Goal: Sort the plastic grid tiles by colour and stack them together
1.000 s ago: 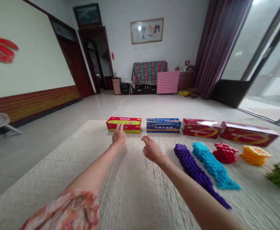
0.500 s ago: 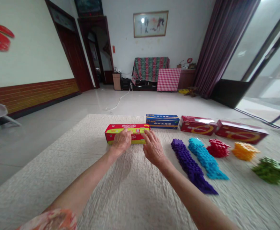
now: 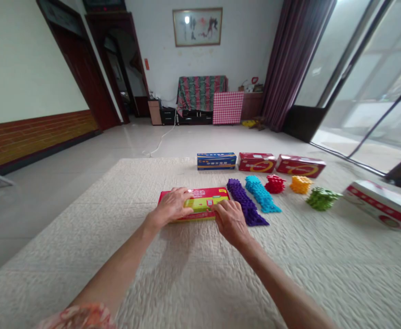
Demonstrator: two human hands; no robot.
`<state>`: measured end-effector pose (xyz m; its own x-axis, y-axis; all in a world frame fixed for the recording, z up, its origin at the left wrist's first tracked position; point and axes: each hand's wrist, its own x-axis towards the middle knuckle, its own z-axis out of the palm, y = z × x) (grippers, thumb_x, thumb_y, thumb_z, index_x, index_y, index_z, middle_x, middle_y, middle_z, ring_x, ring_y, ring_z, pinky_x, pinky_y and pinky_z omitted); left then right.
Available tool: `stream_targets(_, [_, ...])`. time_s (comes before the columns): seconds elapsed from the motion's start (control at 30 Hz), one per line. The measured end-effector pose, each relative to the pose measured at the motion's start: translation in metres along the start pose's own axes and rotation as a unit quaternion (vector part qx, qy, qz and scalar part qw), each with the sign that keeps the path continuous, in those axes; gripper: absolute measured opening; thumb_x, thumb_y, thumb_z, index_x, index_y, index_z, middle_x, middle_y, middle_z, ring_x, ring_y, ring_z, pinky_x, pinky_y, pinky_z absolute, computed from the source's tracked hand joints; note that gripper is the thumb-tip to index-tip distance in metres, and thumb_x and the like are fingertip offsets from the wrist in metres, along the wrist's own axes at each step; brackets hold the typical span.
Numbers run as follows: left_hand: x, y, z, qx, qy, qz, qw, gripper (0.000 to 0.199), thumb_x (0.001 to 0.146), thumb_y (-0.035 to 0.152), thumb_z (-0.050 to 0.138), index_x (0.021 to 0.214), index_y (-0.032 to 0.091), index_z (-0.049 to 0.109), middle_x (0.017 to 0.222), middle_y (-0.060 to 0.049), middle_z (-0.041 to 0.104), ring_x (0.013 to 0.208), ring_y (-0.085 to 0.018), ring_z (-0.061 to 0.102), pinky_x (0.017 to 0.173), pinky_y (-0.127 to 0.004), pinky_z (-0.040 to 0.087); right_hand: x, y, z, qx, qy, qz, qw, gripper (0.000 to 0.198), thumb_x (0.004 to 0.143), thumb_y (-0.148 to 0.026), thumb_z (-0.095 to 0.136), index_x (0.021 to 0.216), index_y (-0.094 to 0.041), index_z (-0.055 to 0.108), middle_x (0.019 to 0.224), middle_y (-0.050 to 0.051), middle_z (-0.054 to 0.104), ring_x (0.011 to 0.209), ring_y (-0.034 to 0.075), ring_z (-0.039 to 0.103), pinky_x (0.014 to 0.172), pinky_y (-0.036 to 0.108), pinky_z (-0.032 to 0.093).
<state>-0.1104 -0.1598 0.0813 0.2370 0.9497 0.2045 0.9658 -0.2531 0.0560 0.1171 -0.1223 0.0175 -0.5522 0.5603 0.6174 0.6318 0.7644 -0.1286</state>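
Note:
A red and yellow-green battery box lies lengthwise on the cream quilted cover. My left hand grips its left part, fingers over the top and thumb on the printed face. Curled fingers of my right hand hold the right front corner; their tips are partly hidden. Just right of the box is a purple strip of interlocking plastic pieces, then a light blue strip. Farther right stand red, yellow and green clusters of similar pieces.
Behind, a blue box and two dark red boxes form a row near the cover's far edge. A white and red box sits at the right. Beyond the cover, a white cord runs over the tiled floor.
The battery box has come nearer, away from beside the blue box, with both hands on it. My right fingers have curled round its corner. The view has shifted, bringing the white and red box in.

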Motion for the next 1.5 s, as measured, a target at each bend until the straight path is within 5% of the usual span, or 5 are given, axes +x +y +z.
stream_targets(0.33, [0.006, -0.006, 0.018, -0.021, -0.055, -0.003, 0.998, 0.071, 0.071, 0.033, 0.073, 0.136, 0.029, 0.046, 0.148, -0.010, 0.043, 0.137, -0.029, 0.038, 0.110, -0.041, 0.032, -0.017, -0.011, -0.001, 0.049, 0.040, 0.029, 0.998, 0.018, 0.093, -0.020, 0.049, 0.096, -0.024, 0.067, 0.099, 0.007, 0.061, 0.096, 0.023, 0.051, 0.085, 0.039, 0.041])
stream_targets(0.5, [0.005, -0.008, 0.021, -0.015, -0.049, 0.005, 0.999, 0.069, 0.074, 0.029, 0.067, 0.139, 0.028, 0.043, 0.145, -0.010, 0.045, 0.134, -0.027, 0.041, 0.110, -0.040, 0.033, -0.020, -0.002, 0.005, 0.083, 0.096, 0.036, 0.991, 0.019, 0.088, -0.014, 0.051, 0.101, -0.022, 0.063, 0.119, 0.011, 0.054, 0.116, 0.027, 0.047, 0.097, 0.046, 0.043])
stream_targets(1.03, [0.011, -0.033, 0.027, -0.043, -0.098, 0.031, 0.994, 0.060, 0.086, 0.038, 0.055, 0.143, 0.028, 0.042, 0.155, -0.008, 0.036, 0.143, -0.023, 0.031, 0.116, -0.039, 0.026, -0.031, 0.013, 0.025, 0.150, 0.148, 0.043, 0.977, 0.039, 0.085, -0.006, 0.047, 0.116, -0.027, 0.058, 0.133, 0.009, 0.048, 0.130, 0.025, 0.045, 0.102, 0.047, 0.047])
stream_targets(1.33, [0.016, -0.030, 0.000, -0.110, -0.089, 0.067, 0.988, 0.045, 0.093, 0.037, 0.044, 0.136, 0.029, 0.053, 0.143, -0.001, 0.054, 0.132, -0.018, 0.048, 0.111, -0.029, 0.033, -0.035, 0.009, 0.027, 0.129, 0.161, 0.046, 0.977, 0.037, 0.083, -0.005, 0.050, 0.113, -0.025, 0.059, 0.157, 0.007, 0.023, 0.144, 0.030, 0.024, 0.110, 0.058, 0.037])
stream_targets(1.5, [0.024, -0.031, -0.020, -0.114, -0.069, 0.015, 0.991, 0.039, 0.092, 0.044, 0.045, 0.123, 0.030, 0.065, 0.120, -0.001, 0.069, 0.109, -0.020, 0.064, 0.095, -0.028, 0.046, -0.037, 0.012, 0.030, 0.121, 0.150, 0.049, 0.980, 0.039, 0.081, -0.004, 0.052, 0.113, -0.025, 0.060, 0.156, 0.007, 0.027, 0.145, 0.030, 0.023, 0.110, 0.059, 0.036])
